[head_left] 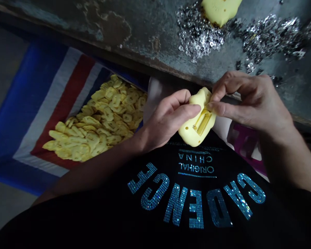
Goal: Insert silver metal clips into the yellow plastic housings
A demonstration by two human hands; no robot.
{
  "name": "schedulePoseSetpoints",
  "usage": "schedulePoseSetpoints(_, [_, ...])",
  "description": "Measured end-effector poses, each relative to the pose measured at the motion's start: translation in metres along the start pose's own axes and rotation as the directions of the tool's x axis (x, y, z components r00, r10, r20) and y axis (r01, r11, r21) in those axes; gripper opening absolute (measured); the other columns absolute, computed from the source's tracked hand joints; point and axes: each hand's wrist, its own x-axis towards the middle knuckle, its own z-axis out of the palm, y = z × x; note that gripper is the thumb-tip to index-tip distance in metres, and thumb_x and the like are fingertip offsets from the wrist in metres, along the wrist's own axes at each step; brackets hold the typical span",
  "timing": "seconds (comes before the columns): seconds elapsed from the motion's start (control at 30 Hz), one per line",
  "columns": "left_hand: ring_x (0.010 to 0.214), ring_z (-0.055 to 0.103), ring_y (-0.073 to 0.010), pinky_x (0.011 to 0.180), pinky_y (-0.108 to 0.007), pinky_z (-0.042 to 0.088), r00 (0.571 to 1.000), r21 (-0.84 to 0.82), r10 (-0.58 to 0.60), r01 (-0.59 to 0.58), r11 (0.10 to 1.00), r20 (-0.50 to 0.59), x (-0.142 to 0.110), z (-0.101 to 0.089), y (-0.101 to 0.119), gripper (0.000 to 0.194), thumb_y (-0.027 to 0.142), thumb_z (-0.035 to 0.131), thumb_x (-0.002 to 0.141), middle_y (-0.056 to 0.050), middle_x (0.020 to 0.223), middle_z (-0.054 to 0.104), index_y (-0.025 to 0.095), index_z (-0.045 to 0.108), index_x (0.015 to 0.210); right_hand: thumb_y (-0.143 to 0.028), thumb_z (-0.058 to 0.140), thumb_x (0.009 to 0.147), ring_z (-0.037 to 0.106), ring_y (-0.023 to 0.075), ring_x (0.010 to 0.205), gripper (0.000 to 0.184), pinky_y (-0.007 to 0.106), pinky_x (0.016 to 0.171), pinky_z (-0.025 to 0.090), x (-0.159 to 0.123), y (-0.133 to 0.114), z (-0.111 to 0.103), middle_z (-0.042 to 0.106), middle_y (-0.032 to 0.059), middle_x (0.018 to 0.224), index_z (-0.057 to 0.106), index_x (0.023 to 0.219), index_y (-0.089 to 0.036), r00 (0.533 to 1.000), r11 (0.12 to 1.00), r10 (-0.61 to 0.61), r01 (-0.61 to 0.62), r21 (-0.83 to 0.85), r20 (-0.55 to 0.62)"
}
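A pale yellow plastic housing is held above my lap, tilted, with its recessed rectangular battery compartment facing up. My left hand is closed around its left side, the thumb lying along the top face. At the compartment's upper end, the thumb and forefinger of my right hand are pinched together against the housing. Anything between those fingertips is hidden. A small metal piece shows at the compartment's lower left end. Small round holes dot the housing's face.
On the worn metal bench lie two heaps of small shiny metal plates and another yellow housing. Left of my lap, a blue crate lined with striped cloth holds many yellow plastic pieces. Something purple stands beneath my right arm.
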Motion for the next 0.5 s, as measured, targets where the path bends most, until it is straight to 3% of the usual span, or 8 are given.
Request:
schedulePoseSetpoints(0.17, [0.064, 0.052, -0.011, 0.059, -0.025, 0.046, 1.0, -0.054, 0.013, -0.011, 0.998, 0.023, 0.003, 0.001, 0.0, 0.032, 0.032, 0.087, 0.093, 0.004, 0.076, 0.057, 0.022, 0.057, 0.086, -0.05, 0.086, 0.107, 0.081, 0.026, 0.092, 0.023, 0.047, 0.086, 0.068, -0.006, 0.005, 0.003, 0.082, 0.0009, 0.099, 0.082, 0.09, -0.034, 0.997, 0.998, -0.038, 0.041, 0.046, -0.066])
schedulePoseSetpoints(0.3, [0.064, 0.051, -0.011, 0.059, -0.025, 0.046, 0.999, -0.084, 0.024, -0.021, 0.996, 0.036, 0.004, 0.001, 0.0, 0.032, 0.03, 0.083, 0.095, 0.004, 0.075, 0.055, 0.022, 0.055, 0.083, -0.031, 0.091, 0.102, 0.08, 0.0263, 0.097, 0.011, 0.049, 0.091, 0.068, -0.019, 0.004, 0.009, 0.081, 0.0014, 0.101, 0.083, 0.097, -0.035, 0.983, 0.991, -0.055, 0.075, 0.109, -0.178])
schedulePoseSetpoints(0.37, [0.065, 0.051, -0.0109, 0.059, -0.025, 0.046, 0.999, -0.085, 0.015, -0.012, 0.996, 0.038, 0.004, 0.0, -0.001, 0.034, 0.03, 0.084, 0.095, 0.004, 0.076, 0.054, 0.022, 0.054, 0.083, -0.025, 0.088, 0.103, 0.08, 0.0279, 0.103, 0.012, 0.052, 0.098, 0.068, -0.024, 0.001, 0.012, 0.081, 0.0023, 0.104, 0.084, 0.101, -0.036, 0.978, 0.996, -0.044, 0.058, 0.061, -0.203])
schedulePoseSetpoints(0.5, [0.068, 0.052, -0.0114, 0.06, -0.026, 0.045, 0.998, -0.044, 0.028, -0.026, 0.999, 0.048, 0.002, -0.003, -0.003, 0.032, 0.033, 0.085, 0.098, 0.003, 0.079, 0.054, 0.022, 0.057, 0.086, -0.032, 0.084, 0.105, 0.079, 0.031, 0.102, 0.005, 0.056, 0.098, 0.067, -0.025, -0.006, 0.016, 0.082, 0.0036, 0.102, 0.083, 0.1, -0.035, 0.977, 0.991, -0.083, 0.06, -0.122, -0.197])
